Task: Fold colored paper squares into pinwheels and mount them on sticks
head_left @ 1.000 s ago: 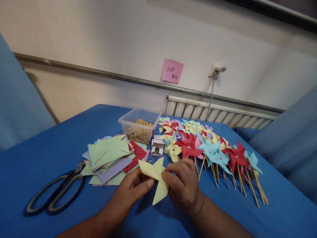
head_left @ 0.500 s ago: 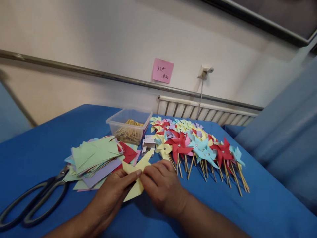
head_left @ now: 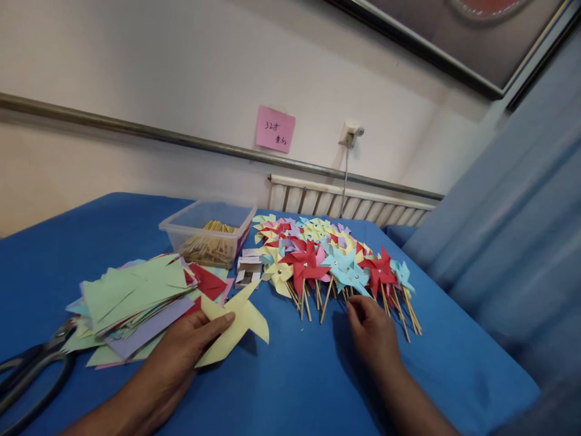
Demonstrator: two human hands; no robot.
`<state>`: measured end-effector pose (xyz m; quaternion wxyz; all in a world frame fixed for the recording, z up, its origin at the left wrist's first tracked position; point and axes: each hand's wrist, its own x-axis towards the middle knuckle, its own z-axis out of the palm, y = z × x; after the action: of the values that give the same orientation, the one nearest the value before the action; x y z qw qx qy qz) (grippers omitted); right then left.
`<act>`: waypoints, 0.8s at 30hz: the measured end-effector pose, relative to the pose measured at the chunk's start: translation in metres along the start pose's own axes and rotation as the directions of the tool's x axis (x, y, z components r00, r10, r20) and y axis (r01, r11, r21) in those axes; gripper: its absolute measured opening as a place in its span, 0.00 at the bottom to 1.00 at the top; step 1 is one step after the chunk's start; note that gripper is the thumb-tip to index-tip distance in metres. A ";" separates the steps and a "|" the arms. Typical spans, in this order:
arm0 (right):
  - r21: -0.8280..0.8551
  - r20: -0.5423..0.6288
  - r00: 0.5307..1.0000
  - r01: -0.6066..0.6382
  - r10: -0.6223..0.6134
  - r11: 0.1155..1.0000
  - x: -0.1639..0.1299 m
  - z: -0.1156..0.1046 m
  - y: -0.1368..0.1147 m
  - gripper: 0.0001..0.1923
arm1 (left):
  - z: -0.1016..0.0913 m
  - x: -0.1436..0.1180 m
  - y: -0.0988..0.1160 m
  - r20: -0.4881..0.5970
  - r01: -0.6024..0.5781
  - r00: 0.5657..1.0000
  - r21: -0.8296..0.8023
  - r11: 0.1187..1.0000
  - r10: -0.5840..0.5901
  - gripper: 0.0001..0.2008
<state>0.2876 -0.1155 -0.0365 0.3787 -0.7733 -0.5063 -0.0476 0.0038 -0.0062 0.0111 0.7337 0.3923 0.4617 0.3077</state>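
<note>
My left hand pinches a yellow paper pinwheel blank between thumb and fingers, its points spread out above the blue cloth. No stick shows on it. My right hand is away to the right, fingers curled with thumb and forefinger together, just in front of the finished pinwheels and close to their sticks. What it holds, if anything, is too small or hidden. A small open white box stands behind the yellow paper. To the left lies a stack of cut coloured paper, green on top.
A clear plastic tub of wooden sticks stands behind the paper stack. Large dark-handled scissors lie at the left on the blue tablecloth. A wall with a rail and radiator is at the back; a blue curtain hangs at right.
My right hand has let go of the yellow paper and moved right, towards the pinwheel sticks. My left hand keeps the paper, now lying flatter and further left. The view has turned slightly right.
</note>
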 end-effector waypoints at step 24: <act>0.797 0.285 0.950 -0.310 0.129 0.518 -0.010 -0.003 -0.050 0.13 | 0.002 -0.002 0.000 -0.047 -0.092 0.994 0.044 0.995 0.094 0.10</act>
<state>0.2429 -0.1149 -0.0118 0.6526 -0.5586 -0.3991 0.3206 0.0051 -0.0088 0.0128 0.6985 0.4209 0.4672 0.3416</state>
